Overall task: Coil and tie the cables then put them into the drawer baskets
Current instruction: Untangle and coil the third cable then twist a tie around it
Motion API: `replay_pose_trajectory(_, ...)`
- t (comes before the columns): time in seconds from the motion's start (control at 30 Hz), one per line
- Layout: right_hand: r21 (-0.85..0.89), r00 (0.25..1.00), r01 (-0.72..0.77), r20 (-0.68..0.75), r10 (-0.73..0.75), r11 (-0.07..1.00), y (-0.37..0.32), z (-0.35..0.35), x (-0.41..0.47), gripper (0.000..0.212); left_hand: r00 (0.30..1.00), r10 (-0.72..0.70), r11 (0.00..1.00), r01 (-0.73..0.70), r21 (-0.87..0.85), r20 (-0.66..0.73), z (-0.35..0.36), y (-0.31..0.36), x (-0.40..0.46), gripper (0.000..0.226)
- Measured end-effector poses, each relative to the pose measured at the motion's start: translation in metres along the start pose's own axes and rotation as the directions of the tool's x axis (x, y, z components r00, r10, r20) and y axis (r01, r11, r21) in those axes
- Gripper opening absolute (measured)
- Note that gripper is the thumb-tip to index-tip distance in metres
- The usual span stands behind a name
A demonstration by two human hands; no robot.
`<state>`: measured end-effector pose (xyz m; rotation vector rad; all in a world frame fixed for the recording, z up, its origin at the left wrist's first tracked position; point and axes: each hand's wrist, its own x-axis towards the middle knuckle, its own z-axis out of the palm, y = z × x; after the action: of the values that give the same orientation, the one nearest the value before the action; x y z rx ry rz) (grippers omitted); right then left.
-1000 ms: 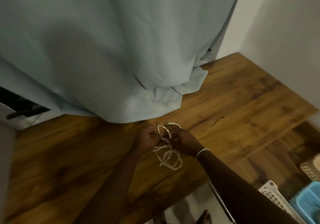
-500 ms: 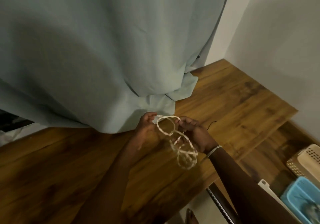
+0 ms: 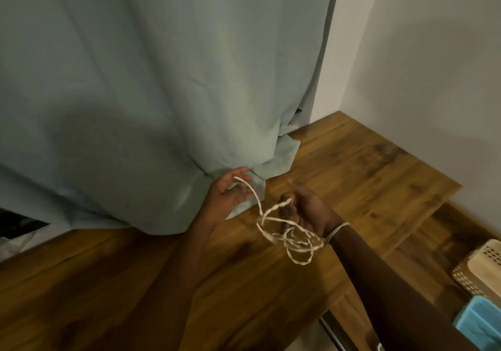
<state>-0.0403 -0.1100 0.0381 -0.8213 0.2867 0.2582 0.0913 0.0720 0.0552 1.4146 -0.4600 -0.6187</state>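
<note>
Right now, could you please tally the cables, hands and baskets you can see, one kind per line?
Cables: 1, the white cable.
Hands: 2, the left hand and the right hand.
Baskets: 2, the beige basket and the blue basket.
Total: 5.

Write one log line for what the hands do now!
right hand pinches white twisted cable | left hand open, cable end across palm | loops untied

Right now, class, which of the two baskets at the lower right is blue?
The lower basket, at the picture's bottom-right corner, is blue; the perforated basket just above it is beige.
</note>
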Motion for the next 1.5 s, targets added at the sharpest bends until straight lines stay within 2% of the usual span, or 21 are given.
replay_pose_trajectory(0.03,-0.225,0.999,-0.015,-0.037,0.007,0.974,-0.002,0.001,-0.003,0.046,0.999,0.014,1.0,-0.014,-0.017,-0.035,0.0,0.007,0.002,0.036)
replay_pose_trajectory(0.07,-0.483,0.998,-0.005,-0.052,-0.023,0.876,-0.002,0.006,-0.007,0.038,0.997,0.032,0.999,-0.035,-0.041,-0.072,0.0,0.013,0.003,0.038)
replay_pose_trajectory(0.1,-0.661,0.997,0.024,-0.034,-0.062,0.75,-0.002,0.012,-0.01,0.029,0.993,0.045,0.997,-0.052,-0.063,-0.106,0.0,0.02,0.005,0.041)
replay_pose_trajectory(0.17,-0.762,0.995,0.08,0.019,-0.101,0.642,0.0,0.022,-0.01,0.027,0.989,0.053,0.995,-0.065,-0.08,-0.14,0.005,0.031,0.007,0.045)
replay_pose_trajectory(0.3,-0.683,0.982,0.177,0.076,-0.172,0.709,0.009,0.022,-0.005,0.027,0.991,0.048,0.996,-0.057,-0.069,-0.124,0.011,0.04,0.0,0.051)
replay_pose_trajectory(0.4,-0.393,0.966,0.259,0.085,-0.246,0.882,0.012,0.016,-0.002,0.034,0.997,-0.073,0.996,0.073,0.059,-0.004,0.008,0.03,-0.009,0.054)
replay_pose_trajectory(0.43,-0.322,0.958,0.283,0.044,-0.284,0.904,0.01,0.016,-0.001,0.04,0.989,-0.142,0.988,0.138,0.072,0.047,0.011,0.026,-0.014,0.051)
replay_pose_trajectory(0.5,-0.341,0.931,0.31,-0.083,-0.357,0.888,0.006,0.021,0.0,0.043,0.951,-0.284,0.957,0.289,-0.023,0.122,0.02,0.018,-0.021,0.054)
replay_pose_trajectory(0.57,-0.372,0.889,0.322,-0.196,-0.413,0.871,0.004,0.027,0.0,0.048,0.933,-0.319,0.944,0.329,-0.035,0.168,0.021,0.011,-0.026,0.06)
replay_pose_trajectory(0.67,-0.311,0.808,0.364,-0.364,-0.464,0.878,0.001,0.027,0.0,0.052,0.935,-0.206,0.978,0.19,0.083,0.288,0.021,0.004,-0.035,0.067)
replay_pose_trajectory(0.7,-0.325,0.775,0.371,-0.407,-0.483,0.87,-0.001,0.025,0.001,0.053,0.948,-0.167,0.981,0.133,0.14,0.27,0.024,0.004,-0.038,0.061)
replay_pose_trajectory(0.8,-0.354,0.731,0.375,-0.455,-0.508,0.857,-0.008,0.021,0.0,0.053,0.996,0.024,0.919,-0.055,0.39,0.083,0.031,0.007,-0.039,0.013)
replay_pose_trajectory(0.87,-0.285,0.745,0.411,-0.442,-0.499,0.866,-0.013,0.017,-0.002,0.046,0.997,0.078,0.867,-0.063,0.494,-0.011,0.028,0.011,-0.039,0.018)
replay_pose_trajectory(0.93,-0.162,0.779,0.458,-0.4,-0.483,0.874,-0.017,0.013,-0.002,0.039,0.999,-0.031,0.909,0.044,0.416,-0.039,0.02,0.011,-0.036,0.017)
replay_pose_trajectory(1.0,-0.042,0.814,0.468,-0.369,-0.449,0.883,-0.02,0.011,-0.001,0.033,0.992,-0.109,0.913,0.077,0.401,0.059,0.015,0.007,-0.035,0.02)
replay_pose_trajectory(1.1,0.225,0.879,0.436,-0.312,-0.36,0.871,-0.019,0.015,0.004,0.025,0.981,-0.12,0.932,0.059,0.358,0.151,0.03,-0.008,-0.038,0.054)
replay_pose_trajectory(1.2,0.376,0.898,0.424,-0.292,-0.329,0.824,-0.017,0.021,0.013,0.016,0.972,-0.194,0.965,0.164,0.204,0.132,0.05,-0.028,-0.038,0.067)
replay_pose_trajectory(1.27,0.408,0.887,0.447,-0.32,-0.334,0.796,-0.018,0.019,0.017,0.014,0.967,-0.244,0.955,0.225,0.194,0.076,0.05,-0.037,-0.035,0.064)
replay_pose_trajectory(1.37,0.369,0.846,0.497,-0.409,-0.343,0.785,-0.029,0.01,0.013,0.02,0.942,-0.322,0.943,0.311,0.116,0.097,0.039,-0.038,-0.037,0.028)
replay_pose_trajectory(1.43,0.271,0.799,0.53,-0.478,-0.365,0.804,-0.038,0.001,0.006,0.027,0.936,-0.347,0.936,0.343,0.074,0.055,0.029,-0.037,-0.038,0.019)
replay_pose_trajectory(1.5,0.14,0.752,0.539,-0.523,-0.401,0.83,-0.047,-0.008,-0.004,0.031,0.934,-0.352,0.934,0.354,0.047,-0.053,0.014,-0.036,-0.036,0.016)
